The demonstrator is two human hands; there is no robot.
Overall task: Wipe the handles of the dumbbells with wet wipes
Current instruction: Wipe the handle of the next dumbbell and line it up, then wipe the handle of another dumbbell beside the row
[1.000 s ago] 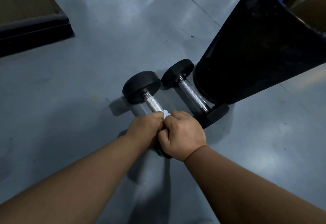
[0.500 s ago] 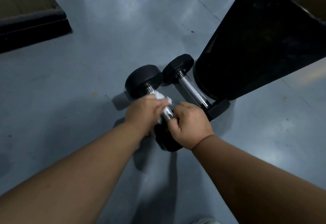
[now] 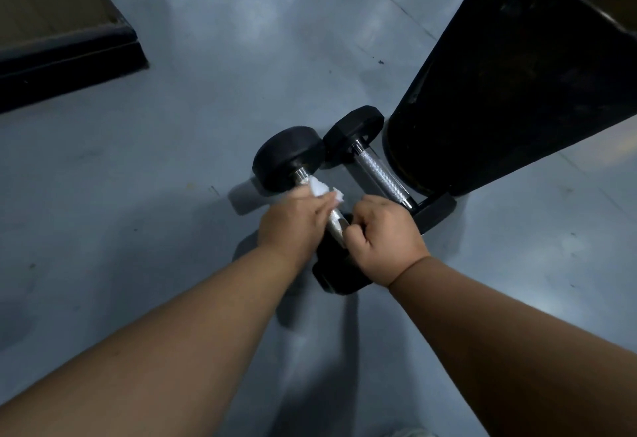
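Note:
Two black dumbbells with chrome handles lie side by side on the grey floor. My left hand (image 3: 293,221) grips a crumpled white wet wipe (image 3: 322,190) wrapped round the handle of the nearer dumbbell (image 3: 286,157), close to its far head. My right hand (image 3: 382,236) holds the near end of that same dumbbell, its fingers curled over the near black head and the handle's end. The second dumbbell (image 3: 377,174) lies untouched just to the right, its knurled handle fully visible.
A large black cone-shaped bin (image 3: 510,99) stands right behind the second dumbbell, touching it. A black-edged mat or platform (image 3: 69,47) lies at the far left. Open grey floor (image 3: 138,195) spreads to the left.
My left hand slid the wipe along the handle from its near end up toward the far head. My right hand stayed at the near end.

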